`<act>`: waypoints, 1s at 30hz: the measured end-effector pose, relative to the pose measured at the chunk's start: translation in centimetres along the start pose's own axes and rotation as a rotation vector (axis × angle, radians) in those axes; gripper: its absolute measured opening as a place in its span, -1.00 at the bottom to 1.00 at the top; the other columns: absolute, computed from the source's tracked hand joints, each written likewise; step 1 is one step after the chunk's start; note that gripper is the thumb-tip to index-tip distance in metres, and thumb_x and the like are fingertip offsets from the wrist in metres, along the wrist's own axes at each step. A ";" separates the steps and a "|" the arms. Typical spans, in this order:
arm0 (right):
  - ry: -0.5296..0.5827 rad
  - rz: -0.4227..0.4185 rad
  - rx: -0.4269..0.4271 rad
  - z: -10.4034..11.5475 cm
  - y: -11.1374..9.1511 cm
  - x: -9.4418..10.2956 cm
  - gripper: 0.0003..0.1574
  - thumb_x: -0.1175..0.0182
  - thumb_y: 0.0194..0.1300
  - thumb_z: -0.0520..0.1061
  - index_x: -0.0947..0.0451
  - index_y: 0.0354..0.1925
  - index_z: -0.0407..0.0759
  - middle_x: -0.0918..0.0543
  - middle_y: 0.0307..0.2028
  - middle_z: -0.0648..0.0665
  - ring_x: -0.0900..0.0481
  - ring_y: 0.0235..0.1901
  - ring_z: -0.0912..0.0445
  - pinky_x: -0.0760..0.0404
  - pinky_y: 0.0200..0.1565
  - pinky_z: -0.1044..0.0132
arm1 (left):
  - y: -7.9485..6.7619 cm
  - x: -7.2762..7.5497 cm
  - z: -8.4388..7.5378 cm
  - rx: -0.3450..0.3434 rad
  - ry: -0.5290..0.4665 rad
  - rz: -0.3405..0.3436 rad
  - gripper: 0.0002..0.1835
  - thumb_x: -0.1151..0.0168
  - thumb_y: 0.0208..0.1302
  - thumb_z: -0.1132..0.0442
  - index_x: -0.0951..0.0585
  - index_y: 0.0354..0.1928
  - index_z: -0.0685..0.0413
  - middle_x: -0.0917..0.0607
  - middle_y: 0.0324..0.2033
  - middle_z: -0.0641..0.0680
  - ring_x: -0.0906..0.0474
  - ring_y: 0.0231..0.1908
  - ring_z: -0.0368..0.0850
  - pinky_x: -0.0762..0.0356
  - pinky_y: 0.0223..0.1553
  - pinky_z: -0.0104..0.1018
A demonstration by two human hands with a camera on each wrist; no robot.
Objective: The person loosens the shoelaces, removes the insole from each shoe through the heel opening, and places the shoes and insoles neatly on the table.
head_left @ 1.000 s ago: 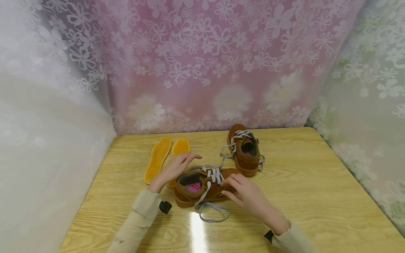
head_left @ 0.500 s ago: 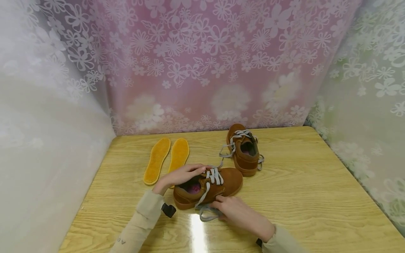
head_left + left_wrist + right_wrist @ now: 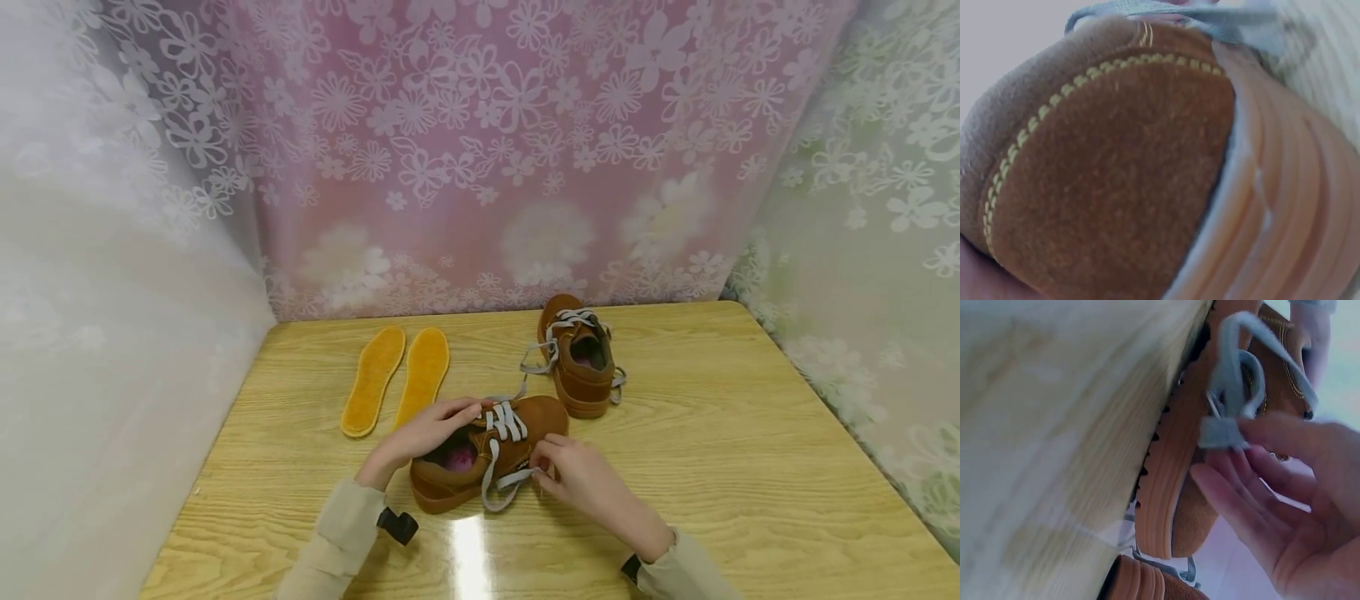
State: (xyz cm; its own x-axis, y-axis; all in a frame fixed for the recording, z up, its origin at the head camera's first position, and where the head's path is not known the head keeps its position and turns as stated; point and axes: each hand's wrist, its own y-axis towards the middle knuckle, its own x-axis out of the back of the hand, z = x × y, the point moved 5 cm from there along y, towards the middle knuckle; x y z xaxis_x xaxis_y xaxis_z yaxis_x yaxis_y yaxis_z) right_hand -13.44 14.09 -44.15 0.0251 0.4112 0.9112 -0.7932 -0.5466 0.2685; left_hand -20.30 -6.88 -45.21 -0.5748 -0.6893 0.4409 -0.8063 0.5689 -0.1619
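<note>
A brown suede shoe (image 3: 547,415) with grey laces stands near the front middle, its toe pointing right. My left hand (image 3: 427,432) holds it from the far side, lying along the collar by the tongue. Close up in the left wrist view is the stitched heel (image 3: 1116,162). Beside the near side of the shoe, my right hand (image 3: 581,477) pinches the end of a shoelace (image 3: 498,502). The lace loops back to the eyelets. In the right wrist view, its folded end (image 3: 1221,432) sticks out from between thumb and fingers.
Two yellow insoles (image 3: 372,382) lie to the left, one partly behind my left hand. The matching brown shoe (image 3: 587,390) stands behind on the right, laces loose. Curtains (image 3: 480,167) hang around the wooden table (image 3: 712,400).
My left hand has come down onto the shoe, whose heel has shifted toward me. My right hand has dropped to the loose lace, taken hold of it and moved rightward and away.
</note>
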 end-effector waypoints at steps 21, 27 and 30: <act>-0.029 -0.203 -0.082 -3.5 2.9 1.0 -0.70 -0.47 0.02 -0.42 -0.56 -0.42 -0.13 -0.61 -0.43 -0.04 -0.61 -0.53 0.13 -0.52 -0.53 0.35 | -2.9 -4.4 -2.3 0.036 -0.269 -0.275 -0.43 0.25 0.57 0.29 -0.12 0.53 0.39 -0.12 0.51 0.35 0.02 0.52 0.29 0.10 0.49 0.16; -0.065 -0.211 -0.161 -4.7 2.9 1.1 -0.71 -0.50 0.06 -0.34 -0.57 -0.39 -0.10 -0.62 -0.39 -0.05 -0.66 -0.42 0.04 -0.60 -0.44 0.16 | -3.0 -4.3 -2.1 -0.019 -0.052 -0.266 -0.37 0.07 0.39 0.47 -0.22 0.51 0.31 -0.47 0.30 0.46 -0.55 0.17 0.31 -0.56 0.11 0.14; -0.038 -0.201 -0.185 -4.8 2.7 1.1 -0.71 -0.49 0.10 -0.34 -0.56 -0.37 -0.11 -0.61 -0.36 -0.08 -0.69 -0.38 0.01 -0.62 -0.43 0.14 | -2.6 -3.5 -1.5 -0.046 0.126 -0.306 -0.36 -0.08 0.26 0.55 -0.34 0.42 0.33 -0.55 0.18 0.45 -0.57 0.13 0.32 -0.56 0.10 0.15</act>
State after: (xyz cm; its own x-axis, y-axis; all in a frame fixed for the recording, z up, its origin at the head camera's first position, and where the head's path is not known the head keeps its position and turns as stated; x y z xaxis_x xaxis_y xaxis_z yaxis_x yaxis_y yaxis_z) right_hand -18.46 16.55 -43.93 0.2129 0.4687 0.8573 -0.8674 -0.3131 0.3867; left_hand -16.01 -5.24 -45.01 -0.2828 -0.7718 0.5694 -0.9300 0.3659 0.0340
